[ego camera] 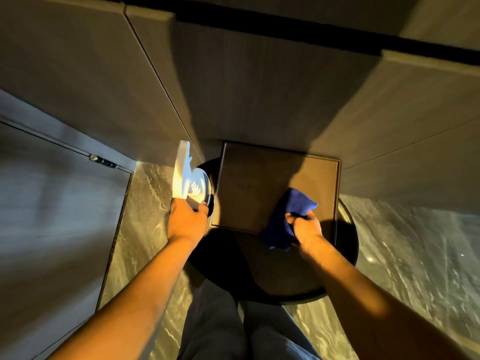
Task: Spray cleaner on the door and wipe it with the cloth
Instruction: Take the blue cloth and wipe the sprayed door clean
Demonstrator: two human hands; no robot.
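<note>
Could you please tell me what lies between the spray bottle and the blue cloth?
In the head view, only the bare brown square tray lies between the spray bottle and the blue cloth.

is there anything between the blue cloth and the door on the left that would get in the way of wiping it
Nothing visible blocks it. The right hand holds the blue cloth over the square tray on the round table; the left hand with the spray bottle sits between cloth and door.

Tray on stool; bottle left, cloth right.
</note>
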